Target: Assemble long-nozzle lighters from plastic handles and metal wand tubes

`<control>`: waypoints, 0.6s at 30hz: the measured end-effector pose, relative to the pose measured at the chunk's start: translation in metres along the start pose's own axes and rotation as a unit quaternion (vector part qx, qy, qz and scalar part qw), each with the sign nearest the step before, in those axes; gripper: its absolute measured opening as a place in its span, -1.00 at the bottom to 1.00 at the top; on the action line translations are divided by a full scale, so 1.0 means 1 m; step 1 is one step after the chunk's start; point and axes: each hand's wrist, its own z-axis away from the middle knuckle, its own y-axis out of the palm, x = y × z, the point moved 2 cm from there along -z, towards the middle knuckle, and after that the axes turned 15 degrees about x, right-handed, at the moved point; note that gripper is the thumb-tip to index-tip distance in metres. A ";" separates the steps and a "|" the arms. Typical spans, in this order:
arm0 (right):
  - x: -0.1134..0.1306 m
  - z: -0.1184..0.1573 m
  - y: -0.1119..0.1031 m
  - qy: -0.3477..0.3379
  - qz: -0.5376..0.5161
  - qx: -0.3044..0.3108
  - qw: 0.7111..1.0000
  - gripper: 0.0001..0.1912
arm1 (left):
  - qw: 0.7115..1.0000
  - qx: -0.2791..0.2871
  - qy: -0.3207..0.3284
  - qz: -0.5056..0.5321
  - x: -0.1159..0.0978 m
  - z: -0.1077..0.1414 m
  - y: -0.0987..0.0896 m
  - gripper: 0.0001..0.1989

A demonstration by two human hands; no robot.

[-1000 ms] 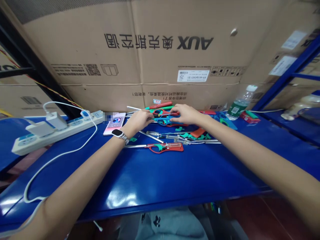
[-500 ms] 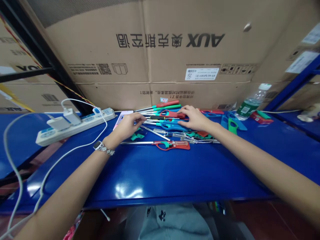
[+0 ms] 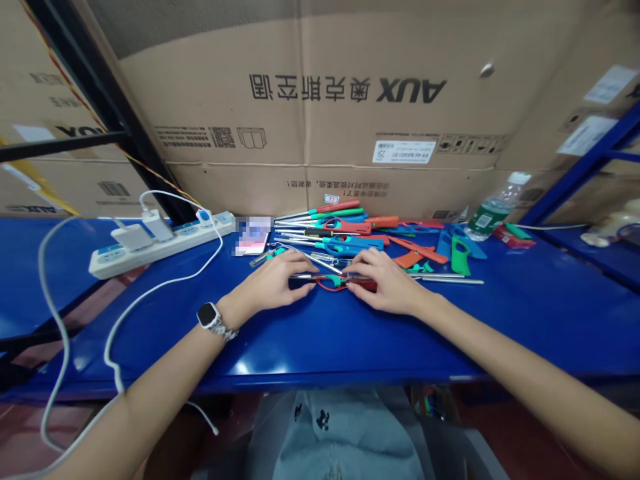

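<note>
The left forearm [image 3: 155, 390] enters from the lower left, the right forearm [image 3: 520, 370] from the lower right. Near mid-frame, left hand [image 3: 273, 279] and right hand [image 3: 390, 279] face each other, fingers [image 3: 299, 267] bent inward above their thumbs [image 3: 303, 292].

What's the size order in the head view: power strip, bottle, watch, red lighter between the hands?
1. Power strip
2. Bottle
3. Watch
Red lighter: unranked; left hand and right hand partly cover it.
</note>
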 end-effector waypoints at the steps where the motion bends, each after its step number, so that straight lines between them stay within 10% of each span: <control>1: 0.001 0.003 0.003 0.005 0.004 0.004 1.000 -0.74 | 1.000 0.005 -0.003 -0.008 -0.001 0.000 0.001 -0.72; 9: -0.011 0.015 0.003 0.011 -0.036 -0.068 0.997 -0.78 | 0.997 0.005 0.040 -0.069 -0.019 -0.025 0.003 -0.67; 18: -0.068 0.062 -0.027 0.148 -0.030 -0.169 0.974 -0.85 | 0.992 -0.017 0.087 -0.090 -0.035 -0.140 0.004 -0.78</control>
